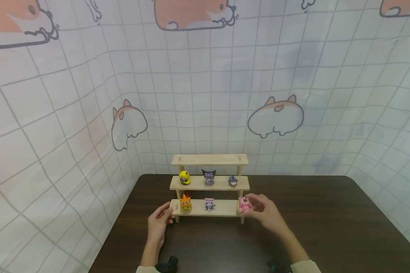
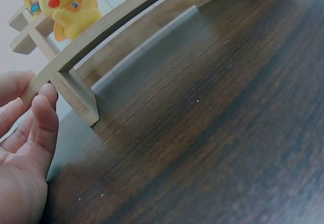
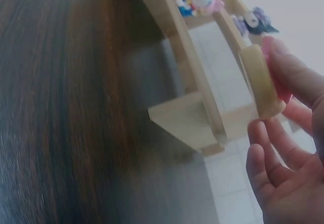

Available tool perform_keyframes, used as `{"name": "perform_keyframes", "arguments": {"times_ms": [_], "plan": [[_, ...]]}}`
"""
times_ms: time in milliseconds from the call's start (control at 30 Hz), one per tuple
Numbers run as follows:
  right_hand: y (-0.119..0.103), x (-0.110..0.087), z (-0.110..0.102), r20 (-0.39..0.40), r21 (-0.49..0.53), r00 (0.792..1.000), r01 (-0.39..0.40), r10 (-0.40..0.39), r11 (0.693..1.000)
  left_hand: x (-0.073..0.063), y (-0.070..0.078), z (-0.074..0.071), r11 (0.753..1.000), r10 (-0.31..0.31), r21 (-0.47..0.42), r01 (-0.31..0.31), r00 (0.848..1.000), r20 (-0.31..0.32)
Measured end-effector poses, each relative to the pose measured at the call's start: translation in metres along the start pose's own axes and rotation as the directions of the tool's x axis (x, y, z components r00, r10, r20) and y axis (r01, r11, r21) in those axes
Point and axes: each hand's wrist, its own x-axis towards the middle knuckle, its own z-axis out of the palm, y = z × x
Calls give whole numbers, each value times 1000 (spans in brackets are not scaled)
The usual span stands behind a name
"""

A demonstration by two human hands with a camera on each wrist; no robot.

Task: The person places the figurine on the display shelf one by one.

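Observation:
A three-tier wooden display shelf stands on the table. At the left end of its lowest board, my left hand pinches the edge between thumb and fingers. My right hand holds a pink bear figurine by the right end of that board. Its pale yellow underside shows in the right wrist view, apart from the board. An orange-and-yellow figurine and a pink-and-grey cat-like figurine sit on the lowest board. In the left wrist view, the yellow figurine has red cheeks.
The middle board carries a yellow figurine, a black-and-purple one and a small grey-blue one. Above is the bare top board. Dark wooden table surrounds the shelf, with a printed grid curtain behind.

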Motion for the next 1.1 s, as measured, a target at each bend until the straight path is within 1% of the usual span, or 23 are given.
{"name": "perform_keyframes", "arguments": {"times_ms": [67, 300, 433, 600, 800, 1100], "plan": [[-2, 1, 5, 0, -4, 1000, -1, 1, 1000, 0, 0, 0, 1000, -1, -3, 1, 1000, -3], [-8, 6, 23, -32, -14, 998, -47, 47, 999, -1, 1, -1, 1000, -12, -13, 12, 1000, -10], [-10, 9, 31, -43, -29, 998, -48, 46, 998, -1, 1, -1, 1000, -14, -10, 14, 1000, -7], [-10, 11, 40, -70, -80, 996, -52, 47, 995, 0, 1, -1, 1000, -12, -11, 12, 1000, -4], [-8, 13, 45, -88, -120, 994, -80, 70, 990, 0, -1, -1, 1000, -8, -21, 8, 1000, 0], [-3, 14, 44, -72, -189, 996, -65, 53, 980, 0, -1, -1, 1000, 7, -19, -7, 1000, 1]]}}
